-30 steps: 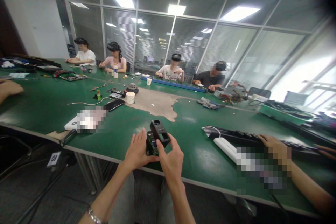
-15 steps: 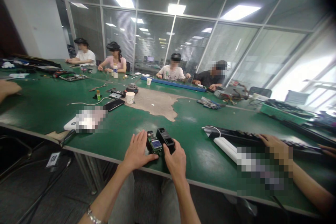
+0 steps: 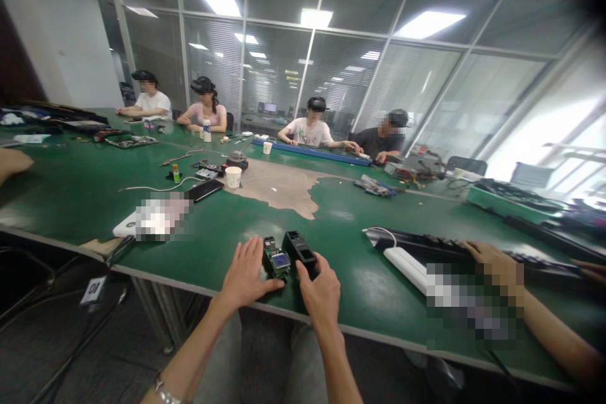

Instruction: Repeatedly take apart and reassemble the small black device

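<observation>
A small green circuit board with a blue-lit screen (image 3: 280, 261) lies on the table in front of me. My left hand (image 3: 246, 274) is open along its left side, fingers stretched out flat, with the thumb across the board's near end. Just to the right of the board, a black plastic housing (image 3: 298, 246) with cut-out openings rests on the table. My right hand (image 3: 322, 290) grips the near end of this housing, thumb on the left and fingers bent round the right side. The housing's near end is partly hidden by that hand.
On the green table (image 3: 213, 259) are a paper cup (image 3: 233, 177), a dark phone (image 3: 208, 190) and a blurred white device (image 3: 125, 225). A white strip (image 3: 404, 267) and a co-worker's hand (image 3: 490, 255) are at right. Several people sit across the table.
My right thumb and fingers have shifted slightly on the housing. My left hand and the board have barely moved. Across the table, a person has reached an arm towards the neighbour at right.
</observation>
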A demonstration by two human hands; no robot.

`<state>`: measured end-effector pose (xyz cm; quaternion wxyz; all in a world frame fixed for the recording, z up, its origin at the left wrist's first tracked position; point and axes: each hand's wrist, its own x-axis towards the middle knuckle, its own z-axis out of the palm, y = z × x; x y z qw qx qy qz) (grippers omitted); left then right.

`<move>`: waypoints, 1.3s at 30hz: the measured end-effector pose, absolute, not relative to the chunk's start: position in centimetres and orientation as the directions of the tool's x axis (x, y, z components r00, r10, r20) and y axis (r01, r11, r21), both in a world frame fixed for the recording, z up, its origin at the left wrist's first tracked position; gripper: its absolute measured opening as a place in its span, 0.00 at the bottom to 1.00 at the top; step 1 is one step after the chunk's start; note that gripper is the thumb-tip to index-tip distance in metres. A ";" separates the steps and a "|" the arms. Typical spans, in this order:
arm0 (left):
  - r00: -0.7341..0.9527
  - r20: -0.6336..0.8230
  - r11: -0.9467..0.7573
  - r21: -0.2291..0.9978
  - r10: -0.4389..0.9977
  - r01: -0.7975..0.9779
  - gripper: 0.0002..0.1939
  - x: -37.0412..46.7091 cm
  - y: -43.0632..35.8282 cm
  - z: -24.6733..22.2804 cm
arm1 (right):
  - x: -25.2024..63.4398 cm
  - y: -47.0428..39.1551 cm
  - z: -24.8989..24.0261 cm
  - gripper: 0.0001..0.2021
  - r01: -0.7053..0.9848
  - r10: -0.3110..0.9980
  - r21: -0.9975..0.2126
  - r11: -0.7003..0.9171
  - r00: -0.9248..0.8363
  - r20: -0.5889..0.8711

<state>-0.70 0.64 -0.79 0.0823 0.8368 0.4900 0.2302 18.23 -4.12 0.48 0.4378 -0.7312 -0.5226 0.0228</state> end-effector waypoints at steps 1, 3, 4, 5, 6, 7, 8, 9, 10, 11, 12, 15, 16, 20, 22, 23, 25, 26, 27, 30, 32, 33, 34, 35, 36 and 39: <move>0.416 0.303 -0.507 0.362 0.857 0.782 0.57 -0.7 0.7 -0.8 | 18.1 -4.2 0.9 0.24 0.717 0.770 -0.695 -0.056 0.474 0.428; 0.413 0.303 -0.504 0.361 0.859 0.784 0.56 -0.7 0.7 -0.8 | 17.6 -4.4 1.9 0.24 0.667 0.752 -0.745 -0.007 0.495 0.435; 0.408 0.305 -0.501 0.361 0.861 0.787 0.56 -0.7 0.7 -0.9 | 17.3 -4.5 2.4 0.24 0.652 0.752 -0.758 0.018 0.491 0.440; 0.403 0.307 -0.497 0.361 0.862 0.789 0.56 -0.7 0.7 -1.0 | 16.9 -4.6 2.8 0.24 0.652 0.756 -0.757 0.034 0.479 0.446; 0.400 0.309 -0.495 0.360 0.863 0.791 0.56 -0.7 0.7 -1.0 | 16.5 -4.7 3.2 0.24 0.663 0.764 -0.748 0.043 0.460 0.452; 0.398 0.313 -0.495 0.359 0.862 0.791 0.56 -0.7 0.7 -1.1 | 16.1 -4.7 3.6 0.24 0.679 0.773 -0.733 0.045 0.441 0.456; 0.399 0.316 -0.498 0.358 0.861 0.790 0.55 -0.7 0.7 -1.2 | 15.6 -4.8 3.8 0.24 0.699 0.782 -0.714 0.040 0.423 0.457; 0.401 0.319 -0.501 0.358 0.858 0.788 0.55 -0.7 0.7 -1.2 | 15.2 -4.8 4.0 0.24 0.718 0.789 -0.695 0.032 0.409 0.458; 0.404 0.322 -0.505 0.358 0.856 0.786 0.55 -0.7 0.7 -1.3 | 14.8 -4.9 4.1 0.23 0.735 0.793 -0.677 0.020 0.401 0.459; 0.405 0.323 -0.507 0.358 0.855 0.784 0.55 -0.8 0.7 -1.3 | 14.4 -4.9 4.2 0.23 0.751 0.794 -0.661 0.008 0.396 0.460; 0.405 0.324 -0.508 0.358 0.855 0.784 0.55 -0.8 0.7 -1.3 | 14.0 -4.9 4.2 0.23 0.764 0.794 -0.645 -0.002 0.393 0.463; 0.404 0.330 -0.509 0.359 0.853 0.782 0.53 -0.8 0.7 -1.4 | 13.3 -4.9 4.2 0.22 0.796 0.794 -0.605 -0.026 0.384 0.471; 0.402 0.332 -0.509 0.362 0.853 0.781 0.52 -0.9 0.7 -1.5 | 13.1 -4.9 4.3 0.22 0.804 0.796 -0.594 -0.032 0.380 0.472; 0.390 0.337 -0.504 0.390 0.857 0.771 0.54 -0.8 0.7 -1.5 | 12.7 -4.9 4.5 0.21 0.830 0.814 -0.555 -0.051 0.356 0.458; 0.382 0.349 -0.506 0.408 0.856 0.760 0.57 -0.8 0.6 -1.5 | 12.5 -5.0 4.4 0.21 0.847 0.825 -0.528 -0.063 0.342 0.450; 0.378 0.359 -0.509 0.416 0.853 0.753 0.58 -0.8 0.5 -1.4 | 12.5 -5.1 4.2 0.21 0.855 0.830 -0.514 -0.072 0.338 0.445; 0.371 0.379 -0.516 0.428 0.848 0.742 0.61 -0.7 0.2 -1.2 | 12.5 -5.2 3.7 0.22 0.867 0.840 -0.490 -0.091 0.331 0.429; 0.367 0.385 -0.517 0.433 0.847 0.739 0.61 -0.7 0.1 -1.1 | 12.5 -5.3 3.4 0.22 0.871 0.847 -0.482 -0.100 0.328 0.418; 0.363 0.389 -0.516 0.436 0.847 0.738 0.61 -0.6 0.0 -0.9 | 12.5 -5.4 3.0 0.22 0.873 0.855 -0.476 -0.105 0.323 0.405; 0.363 0.382 -0.512 0.440 0.850 0.738 0.59 -0.6 -0.1 -0.6 | 12.7 -5.5 1.8 0.25 0.873 0.877 -0.479 -0.092 0.299 0.377; 0.369 0.370 -0.511 0.444 0.852 0.736 0.59 -0.6 -0.1 -0.4 | 12.9 -5.5 1.1 0.30 0.867 0.873 -0.495 -0.062 0.288 0.394; 0.372 0.365 -0.511 0.446 0.853 0.734 0.60 -0.6 0.0 -0.4 | 12.9 -5.5 0.8 0.33 0.862 0.866 -0.504 -0.047 0.287 0.410; 0.374 0.362 -0.511 0.448 0.854 0.734 0.59 -0.6 0.0 -0.4 | 13.0 -5.4 0.6 0.34 0.858 0.859 -0.512 -0.032 0.286 0.425; 0.373 0.361 -0.510 0.449 0.855 0.734 0.59 -0.6 0.0 -0.4 | 13.0 -5.3 0.5 0.35 0.853 0.853 -0.521 -0.020 0.287 0.437; 0.373 0.361 -0.509 0.448 0.855 0.734 0.59 -0.6 0.0 -0.5 | 13.0 -5.2 0.4 0.35 0.848 0.848 -0.530 -0.015 0.292 0.443; 0.367 0.373 -0.511 0.444 0.852 0.736 0.58 -0.5 0.0 -0.6 | 12.8 -5.0 0.6 0.28 0.831 0.843 -0.556 -0.013 0.309 0.441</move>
